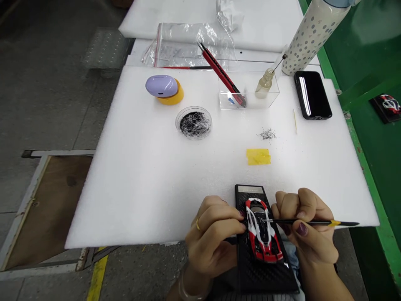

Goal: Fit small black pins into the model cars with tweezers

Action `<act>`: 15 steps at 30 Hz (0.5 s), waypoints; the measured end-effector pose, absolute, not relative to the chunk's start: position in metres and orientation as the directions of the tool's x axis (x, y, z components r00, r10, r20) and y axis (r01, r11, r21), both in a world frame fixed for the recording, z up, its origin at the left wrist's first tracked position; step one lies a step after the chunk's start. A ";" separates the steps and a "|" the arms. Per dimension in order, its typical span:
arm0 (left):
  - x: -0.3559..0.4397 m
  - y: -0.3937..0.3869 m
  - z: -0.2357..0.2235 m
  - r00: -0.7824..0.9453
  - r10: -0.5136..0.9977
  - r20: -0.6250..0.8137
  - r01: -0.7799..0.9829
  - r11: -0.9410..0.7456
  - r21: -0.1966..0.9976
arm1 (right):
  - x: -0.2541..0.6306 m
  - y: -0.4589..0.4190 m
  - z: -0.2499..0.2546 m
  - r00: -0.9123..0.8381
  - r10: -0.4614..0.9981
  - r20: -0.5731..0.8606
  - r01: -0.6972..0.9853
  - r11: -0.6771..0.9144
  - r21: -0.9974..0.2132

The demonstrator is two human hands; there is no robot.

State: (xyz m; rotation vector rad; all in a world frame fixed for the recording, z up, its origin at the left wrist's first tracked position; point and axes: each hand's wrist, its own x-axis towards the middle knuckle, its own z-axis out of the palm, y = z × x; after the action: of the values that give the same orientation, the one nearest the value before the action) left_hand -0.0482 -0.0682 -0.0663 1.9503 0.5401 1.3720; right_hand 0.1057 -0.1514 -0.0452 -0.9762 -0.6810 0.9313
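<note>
A red, white and black model car (263,230) sits on a black display base (250,280) at the table's front edge. My left hand (213,238) grips the base's left side, its fingertips close beside the car. Pinched in my right hand (310,221) is a thin black brush (285,221) with a yellow band on its handle. The brush lies nearly level, its fine pale tip at the middle of the car's top. Whether the tip touches the surface I cannot tell.
Ahead lie yellow tape (258,156), short black strands (267,134), a round dish of black strands (194,123) and a cotton swab (295,121). Farther back are a clear box (225,101) with red tweezers (222,75) and a small bottle (265,83), a phone (312,95) and a tall flask (308,35).
</note>
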 end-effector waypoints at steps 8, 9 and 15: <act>-0.051 -0.068 -0.066 0.380 0.675 0.632 -0.028 -0.675 0.738 | 0.105 -0.152 -0.045 0.450 0.890 0.075 -0.320 0.239 -0.917; -0.051 -0.069 -0.066 0.380 0.678 0.629 -0.021 -0.673 0.739 | 0.105 -0.152 -0.046 0.446 0.892 0.076 -0.329 0.242 -0.913; -0.052 -0.069 -0.066 0.367 0.695 0.618 0.034 -0.674 0.738 | 0.106 -0.153 -0.047 0.426 0.901 0.087 -0.348 0.251 -0.903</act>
State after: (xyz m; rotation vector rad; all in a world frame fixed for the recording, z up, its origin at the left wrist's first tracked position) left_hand -0.0518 -0.0686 -0.0661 1.9939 0.6292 1.3347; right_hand 0.1057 -0.1533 -0.0467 -0.9582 -0.7027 0.9513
